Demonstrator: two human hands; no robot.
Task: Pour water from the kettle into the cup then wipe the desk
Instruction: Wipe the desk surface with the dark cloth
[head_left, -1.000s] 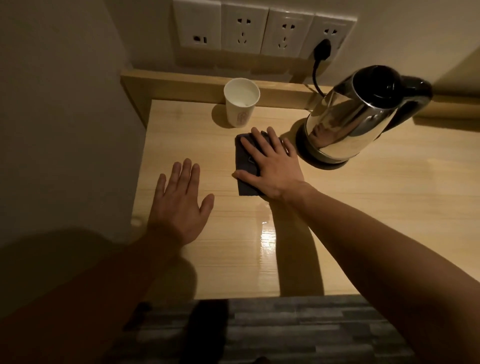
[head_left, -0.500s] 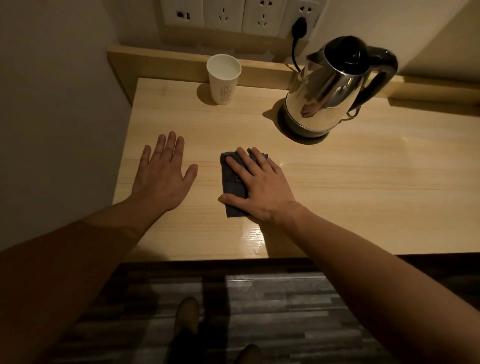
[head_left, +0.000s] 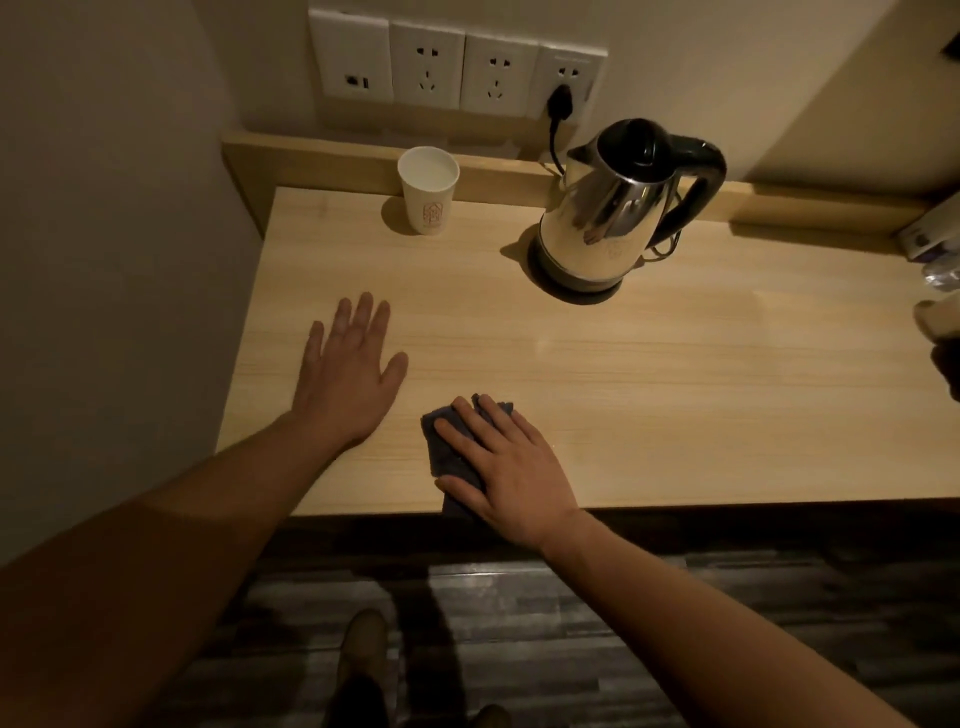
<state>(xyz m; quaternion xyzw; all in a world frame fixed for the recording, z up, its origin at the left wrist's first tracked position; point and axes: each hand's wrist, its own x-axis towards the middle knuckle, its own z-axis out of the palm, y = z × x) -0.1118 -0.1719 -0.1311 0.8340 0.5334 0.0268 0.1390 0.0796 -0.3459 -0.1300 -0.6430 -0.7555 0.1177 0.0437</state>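
1. Right hand (head_left: 511, 467) has dragged the dark cloth (head_left: 451, 457) back from near the kettle base to the desk's front edge; cloth corner now overhangs it.
2. Right hand flat, fingers spread, palm pressing on cloth, no grasp.
3. Left hand (head_left: 347, 374) stays flat and open on the wooden desk (head_left: 675, 395), just left of the cloth, holding nothing.
4. White paper cup (head_left: 428, 189) upright at back left, against the rear ledge.
5. Steel kettle (head_left: 613, 223) on its base at back centre, cord plugged into the wall socket (head_left: 563, 83).
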